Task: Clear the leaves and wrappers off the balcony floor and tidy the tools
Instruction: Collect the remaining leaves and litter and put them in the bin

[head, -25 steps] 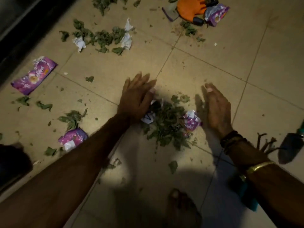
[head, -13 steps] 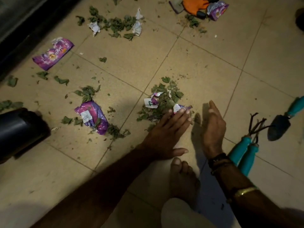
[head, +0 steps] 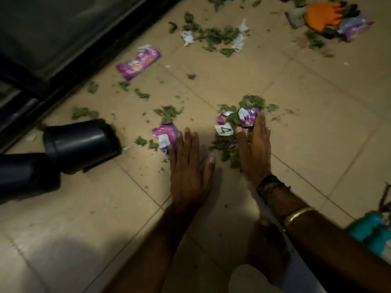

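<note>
A small heap of green leaves (head: 251, 102) with crumpled purple wrappers (head: 248, 117) and a white paper scrap (head: 223, 130) lies on the beige tiled floor (head: 317, 123). My right hand (head: 255, 151) rests flat on the heap's right side, fingers together, touching a purple wrapper. My left hand (head: 188, 168) lies flat on the tile, fingers spread, its fingertips at another purple wrapper (head: 165, 135). A flat purple wrapper (head: 138, 62) lies further back left. More leaves and white scraps (head: 213, 35) are scattered at the back.
A dark bin (head: 80, 142) lies on its side at the left. A dark door frame (head: 63, 49) runs along the back left. Orange gloves (head: 321, 14) and a purple wrapper (head: 355, 27) lie at the back right. Teal tool handles (head: 370, 231) show at the right edge.
My left hand has moved from the heap leftward to the wrapper near the bin. My right hand has come onto the heap's right side. The view has swung left.
</note>
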`<state>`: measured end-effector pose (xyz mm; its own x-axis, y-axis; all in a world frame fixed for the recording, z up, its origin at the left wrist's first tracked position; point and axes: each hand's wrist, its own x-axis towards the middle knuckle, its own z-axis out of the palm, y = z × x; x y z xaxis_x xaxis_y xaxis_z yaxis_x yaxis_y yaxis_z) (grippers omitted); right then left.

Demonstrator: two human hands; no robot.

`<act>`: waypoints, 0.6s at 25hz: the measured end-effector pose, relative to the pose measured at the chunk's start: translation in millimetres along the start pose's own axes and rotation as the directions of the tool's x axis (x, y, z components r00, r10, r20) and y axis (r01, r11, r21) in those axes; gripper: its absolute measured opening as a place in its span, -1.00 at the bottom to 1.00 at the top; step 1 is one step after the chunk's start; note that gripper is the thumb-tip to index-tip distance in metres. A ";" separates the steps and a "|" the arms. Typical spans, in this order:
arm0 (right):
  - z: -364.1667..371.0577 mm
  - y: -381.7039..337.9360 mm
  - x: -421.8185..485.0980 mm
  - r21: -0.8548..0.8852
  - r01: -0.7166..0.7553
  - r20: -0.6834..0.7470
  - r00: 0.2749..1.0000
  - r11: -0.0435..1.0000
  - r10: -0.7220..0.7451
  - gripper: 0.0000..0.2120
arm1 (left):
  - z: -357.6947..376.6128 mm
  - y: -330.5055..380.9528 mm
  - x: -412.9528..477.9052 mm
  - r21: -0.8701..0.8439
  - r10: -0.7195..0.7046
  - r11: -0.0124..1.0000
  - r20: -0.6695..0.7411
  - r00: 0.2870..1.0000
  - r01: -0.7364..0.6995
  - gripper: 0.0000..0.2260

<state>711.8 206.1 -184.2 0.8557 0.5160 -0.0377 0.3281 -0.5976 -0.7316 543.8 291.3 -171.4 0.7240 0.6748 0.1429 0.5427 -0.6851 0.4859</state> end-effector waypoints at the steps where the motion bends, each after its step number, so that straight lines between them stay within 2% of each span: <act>1: 1.3 -7.7 5.1 0.072 0.060 0.028 0.998 0.996 -0.062 -0.22 | -5.9 -15.4 -9.3 -0.050 -0.071 0.996 -0.033 0.997 0.069 -0.38; 2: 1.0 -9.8 14.2 0.124 0.098 -0.018 0.995 0.987 -0.097 -0.24 | -12.0 -32.3 -17.4 -0.080 -0.147 0.987 -0.059 0.987 0.142 -0.37; 4: -11.1 3.2 39.6 0.118 0.041 -0.191 0.982 0.992 -0.018 -0.20 | -16.3 -57.0 -22.2 -0.073 -0.337 0.941 -0.095 0.937 0.331 -0.32; 5: -15.4 7.2 50.6 0.085 -0.049 -0.196 0.978 0.995 0.065 -0.13 | -15.3 -62.4 -16.3 -0.064 -0.444 0.896 -0.097 0.891 0.440 -0.28; 6: -15.7 7.6 56.9 0.033 -0.127 -0.123 0.984 0.991 0.130 -0.07 | -11.4 -61.0 -5.5 -0.058 -0.515 0.857 -0.089 0.853 0.512 -0.26; 7: -9.2 6.1 58.9 -0.040 -0.135 -0.012 0.991 0.990 0.134 -0.05 | -8.8 -55.5 8.8 -0.067 -0.525 0.851 -0.061 0.849 0.521 -0.26; 8: -1.2 1.1 55.2 -0.087 -0.064 0.087 0.994 0.994 0.072 -0.08 | -6.9 -45.5 23.7 -0.096 -0.478 0.876 -0.033 0.878 0.473 -0.28; 9: 7.2 -4.3 49.3 -0.084 0.024 0.155 0.988 0.996 -0.011 -0.15 | -8.2 -35.6 35.2 -0.139 -0.415 0.902 -0.032 0.909 0.408 -0.31; 11: 17.3 -12.8 35.7 0.039 0.092 0.173 0.980 0.995 -0.097 -0.23 | -23.4 -27.3 41.1 -0.200 -0.321 0.933 -0.089 0.943 0.299 -0.42; 13: 18.1 -15.6 29.4 0.125 0.050 0.119 0.991 0.991 -0.065 -0.19 | -57.9 -42.2 40.4 -0.091 -0.273 0.962 -0.241 0.931 0.258 -0.45; 14: 16.4 -14.2 26.9 0.130 0.023 0.112 0.993 0.991 -0.038 -0.17 | -79.5 -54.4 42.6 -0.001 -0.268 0.961 -0.257 0.928 0.277 -0.43; 15: 15.3 -10.8 24.7 0.129 0.015 0.119 0.992 0.992 -0.030 -0.17 | -102.2 -68.7 47.3 0.116 -0.281 0.944 -0.211 0.936 0.310 -0.38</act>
<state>723.2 234.7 -187.6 0.7918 0.6033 -0.0959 0.2868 -0.5058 -0.8135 497.2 398.3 -109.9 0.4354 0.8823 0.1789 0.7855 -0.4694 0.4032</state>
